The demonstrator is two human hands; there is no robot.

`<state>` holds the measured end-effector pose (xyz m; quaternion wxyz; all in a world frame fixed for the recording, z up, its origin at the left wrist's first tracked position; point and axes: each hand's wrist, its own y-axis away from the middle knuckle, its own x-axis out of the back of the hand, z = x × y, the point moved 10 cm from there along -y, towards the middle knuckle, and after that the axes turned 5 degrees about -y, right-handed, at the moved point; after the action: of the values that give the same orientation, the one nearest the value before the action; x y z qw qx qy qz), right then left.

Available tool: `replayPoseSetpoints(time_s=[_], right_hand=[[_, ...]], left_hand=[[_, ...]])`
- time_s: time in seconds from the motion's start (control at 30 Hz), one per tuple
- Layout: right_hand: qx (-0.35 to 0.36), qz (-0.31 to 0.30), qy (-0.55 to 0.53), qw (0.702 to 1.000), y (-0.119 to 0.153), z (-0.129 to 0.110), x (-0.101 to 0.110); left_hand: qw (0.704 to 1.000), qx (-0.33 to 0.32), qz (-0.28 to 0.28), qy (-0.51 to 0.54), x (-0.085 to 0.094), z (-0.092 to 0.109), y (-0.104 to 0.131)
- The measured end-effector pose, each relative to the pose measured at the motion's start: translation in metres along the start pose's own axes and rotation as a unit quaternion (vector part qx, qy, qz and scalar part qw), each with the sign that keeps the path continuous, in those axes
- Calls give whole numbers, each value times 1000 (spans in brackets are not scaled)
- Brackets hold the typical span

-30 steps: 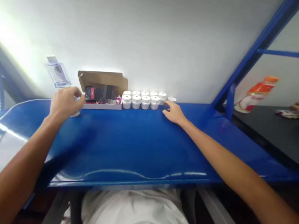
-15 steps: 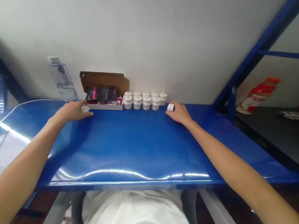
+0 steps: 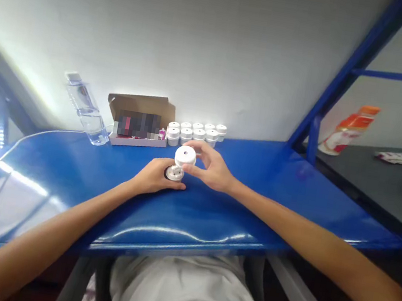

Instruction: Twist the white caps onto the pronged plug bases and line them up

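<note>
My left hand point(image 3: 154, 175) grips a round white plastic base point(image 3: 174, 173) from its left side, low over the middle of the blue table. Small raised details show on the base's upper face; what they are I cannot make out. Between the thumb and fingers of my right hand point(image 3: 214, 169) is a round white plastic cap point(image 3: 185, 155) with a small dark spot at its centre. It is held just above and behind the base, partly overlapping it in the view. Whether the two parts touch I cannot tell. Behind them stand rows of similar white round pieces point(image 3: 198, 134).
An opened cardboard box point(image 3: 137, 143), its contents partly blurred, lies against the wall beside a clear water bottle point(image 3: 90, 115). A white cable point(image 3: 41, 133) crosses the left of the blue table point(image 3: 252, 214). Beyond the blue frame point(image 3: 345, 74), an orange-capped bottle point(image 3: 349, 131) stands on a dark surface.
Both hands have come together at the table's middle: my left moved right with the base, my right moved left with the cap. The cap's top now faces the camera.
</note>
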<state>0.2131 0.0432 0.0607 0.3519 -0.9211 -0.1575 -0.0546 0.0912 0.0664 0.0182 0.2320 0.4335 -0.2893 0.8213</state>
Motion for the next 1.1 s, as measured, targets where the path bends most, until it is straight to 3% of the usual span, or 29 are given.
replayPoseSetpoints(time_s=[0.1, 0.27, 0.33, 0.5, 0.7, 0.93, 1.1], right_hand=[[26, 47, 91, 994, 2, -7, 10], [4, -82, 167, 983, 7, 12, -17], [1, -92, 176, 980, 8, 16, -20], [-46, -67, 180, 980, 9, 26, -9], [-115, -64, 78, 988, 16, 48, -3], [-70, -67, 29, 995, 15, 37, -7], [17, -54, 129, 990, 14, 23, -4]], left_hand=[[1000, 13, 3, 13, -2, -3, 0], [999, 45, -3, 26, -7, -14, -2], [998, 59, 4, 33, -5, -20, -2], [993, 53, 17, 103, 4, -22, -2], [953, 68, -38, 291, -8, -25, -1], [947, 82, -39, 308, -3, -22, 1], [963, 74, -27, 257, 1, -18, 1]])
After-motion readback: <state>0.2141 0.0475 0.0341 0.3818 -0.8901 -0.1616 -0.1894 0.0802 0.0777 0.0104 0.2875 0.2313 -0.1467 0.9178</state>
